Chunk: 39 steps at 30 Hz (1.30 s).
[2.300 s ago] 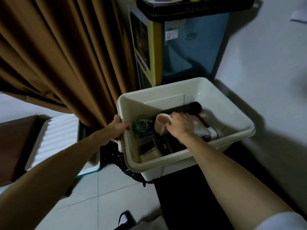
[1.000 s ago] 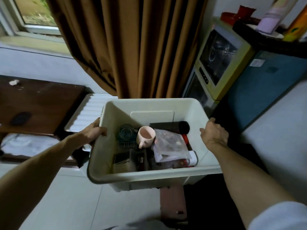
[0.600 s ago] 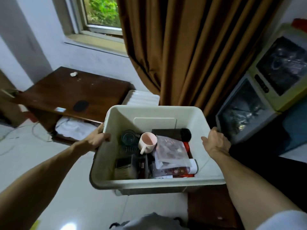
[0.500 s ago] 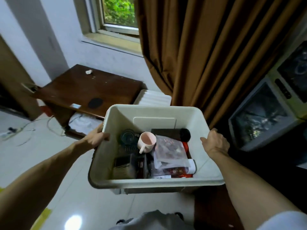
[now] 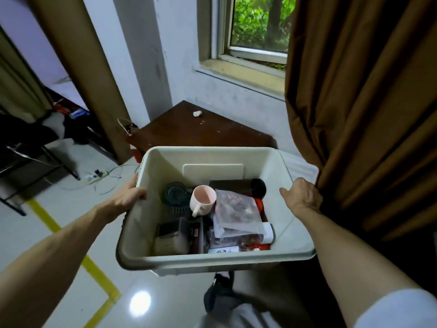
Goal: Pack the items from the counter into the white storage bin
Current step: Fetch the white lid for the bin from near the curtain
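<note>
**Bin held at both side rims, packed items inside**

Hard to read first. The bottom of the white bin (image 5: 212, 256) is dim. The dark boxes at its near left corner can't be identified, and the print on the white packet against its near wall is too small to read. A clear bag (image 5: 236, 209) of small pieces covers most of the right half, hiding all but a red edge of what lies under it. Behind the bag, a black cylinder (image 5: 256, 187) lies along the far wall. A pink mug (image 5: 203, 200) sits at the centre, leaning, with a dark jar (image 5: 176, 192) just to its left.

Your left hand (image 5: 127, 197) grips the bin's left rim, thumb hooked inside; the fingers are hidden under the lip. Your right hand (image 5: 301, 195) grips the right rim, back of the hand up, thumb on the inner wall, fingers wrapped over the outside and out of sight. Both forearms reach forward.

A brown table (image 5: 201, 131) stands beyond the bin and a brown curtain (image 5: 366, 114) hangs to its right.
</note>
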### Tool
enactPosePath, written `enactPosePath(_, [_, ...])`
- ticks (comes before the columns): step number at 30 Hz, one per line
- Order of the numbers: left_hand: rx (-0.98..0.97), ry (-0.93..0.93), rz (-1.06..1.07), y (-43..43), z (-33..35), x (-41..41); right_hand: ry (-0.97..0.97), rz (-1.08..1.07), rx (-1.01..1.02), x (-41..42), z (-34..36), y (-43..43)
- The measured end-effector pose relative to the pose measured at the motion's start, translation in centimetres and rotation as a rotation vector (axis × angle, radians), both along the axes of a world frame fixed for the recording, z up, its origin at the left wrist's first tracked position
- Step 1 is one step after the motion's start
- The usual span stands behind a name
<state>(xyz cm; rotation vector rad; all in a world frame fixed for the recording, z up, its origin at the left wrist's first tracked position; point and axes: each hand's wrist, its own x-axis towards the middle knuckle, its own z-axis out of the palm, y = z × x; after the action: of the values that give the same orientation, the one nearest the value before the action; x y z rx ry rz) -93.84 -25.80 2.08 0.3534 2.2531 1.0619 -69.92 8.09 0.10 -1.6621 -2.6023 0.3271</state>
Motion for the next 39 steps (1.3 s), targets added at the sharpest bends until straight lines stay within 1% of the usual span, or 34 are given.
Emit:
enactPosePath(5, [-0.029, -0.005, 0.068, 2.3, -0.6, -7.3, 0.052, 0.059, -0.046, -8.9, -0.2, 3.9])
enactPosePath(8, [-0.005, 0.016, 0.092, 4.7, -0.1, -10.8, 0.073, 0.062, -0.060, -13.3, -0.5, 6.6])
enactPosePath(14, [0.025, 0.017, 0.086, 8.8, -1.1, -17.6, 0.076, 0.045, -0.056, -20.1, -1.0, 10.7])
enactPosePath(18, [-0.012, 0.006, 0.051, 11.0, -3.0, -23.3, 0.029, 0.019, -0.049, -24.3, -2.0, 12.7])
enactPosePath(24, [-0.042, -0.055, -0.083, 15.9, -5.7, -33.3, -0.013, -0.086, -0.065, -30.2, -4.1, 14.8])
enactPosePath(30, [-0.046, -0.123, -0.267, 20.9, -6.5, -44.8, -0.066, -0.277, -0.137, -35.7, -5.9, 15.4])
enactPosePath(33, [-0.032, -0.118, -0.312, 23.6, -6.9, -48.9, -0.087, -0.355, -0.196, -37.9, -6.4, 15.1])
enactPosePath(35, [-0.046, -0.073, -0.306, 25.2, -7.3, -51.6, -0.084, -0.387, -0.229, -39.5, -6.3, 15.1])
enactPosePath(37, [-0.052, -0.041, -0.329, 26.4, -7.9, -53.9, -0.088, -0.440, -0.220, -41.1, -6.1, 15.2])
enactPosePath(39, [-0.051, -0.050, -0.353, 27.7, -8.2, -55.7, -0.095, -0.481, -0.214, -42.5, -6.2, 15.5])
